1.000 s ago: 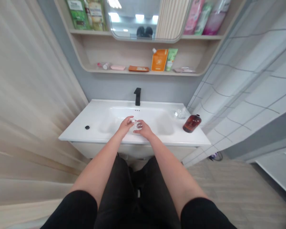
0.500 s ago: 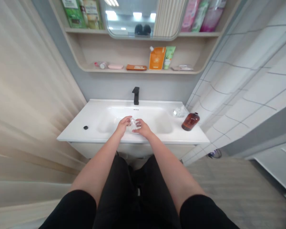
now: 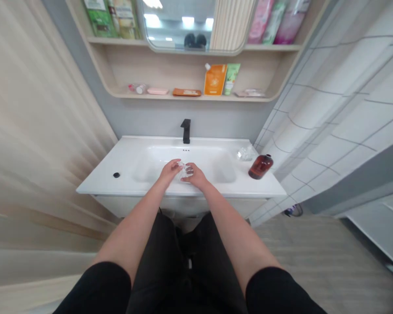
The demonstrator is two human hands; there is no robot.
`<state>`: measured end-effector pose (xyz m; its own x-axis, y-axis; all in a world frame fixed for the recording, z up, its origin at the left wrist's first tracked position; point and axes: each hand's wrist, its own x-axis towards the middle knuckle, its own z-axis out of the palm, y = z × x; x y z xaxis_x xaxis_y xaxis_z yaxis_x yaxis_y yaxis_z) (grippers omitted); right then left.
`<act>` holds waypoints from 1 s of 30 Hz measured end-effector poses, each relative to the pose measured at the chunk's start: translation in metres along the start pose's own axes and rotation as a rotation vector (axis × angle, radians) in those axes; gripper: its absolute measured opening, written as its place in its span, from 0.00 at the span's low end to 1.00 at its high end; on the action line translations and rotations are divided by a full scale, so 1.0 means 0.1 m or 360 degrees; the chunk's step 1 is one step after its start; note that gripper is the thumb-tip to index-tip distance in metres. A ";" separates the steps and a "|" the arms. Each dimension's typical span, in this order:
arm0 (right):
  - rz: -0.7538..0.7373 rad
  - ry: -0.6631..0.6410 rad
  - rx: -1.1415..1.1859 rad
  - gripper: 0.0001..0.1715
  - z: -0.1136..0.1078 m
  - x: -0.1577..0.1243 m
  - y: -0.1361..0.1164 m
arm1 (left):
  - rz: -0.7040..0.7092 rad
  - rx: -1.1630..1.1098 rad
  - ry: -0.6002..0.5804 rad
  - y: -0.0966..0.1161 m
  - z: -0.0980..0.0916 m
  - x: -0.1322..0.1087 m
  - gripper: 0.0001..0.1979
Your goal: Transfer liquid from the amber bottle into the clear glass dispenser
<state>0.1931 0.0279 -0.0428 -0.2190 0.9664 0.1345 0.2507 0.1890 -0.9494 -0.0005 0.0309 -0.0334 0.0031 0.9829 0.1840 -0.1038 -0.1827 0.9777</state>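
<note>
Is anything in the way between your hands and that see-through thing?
Nothing visible is in the way. The left hand and the right hand are both right against the clear object, above the white sink.

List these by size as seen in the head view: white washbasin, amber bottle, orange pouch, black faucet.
White washbasin; then amber bottle and orange pouch, too alike to rank; then black faucet.

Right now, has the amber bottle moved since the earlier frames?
No. The amber bottle sits in the same spot relative to the black faucet; only the whole view shifted slightly.
</note>
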 end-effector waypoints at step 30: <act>-0.0008 -0.0003 0.0017 0.49 -0.01 -0.04 -0.06 | 0.0045 -0.0011 0.0059 0.02 -0.01 -0.01 0.36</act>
<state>0.1939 0.0232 -0.0375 -0.2222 0.9651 0.1388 0.2395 0.1921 -0.9517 -0.0020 0.0294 -0.0313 -0.0366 0.9775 0.2077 -0.1101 -0.2105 0.9714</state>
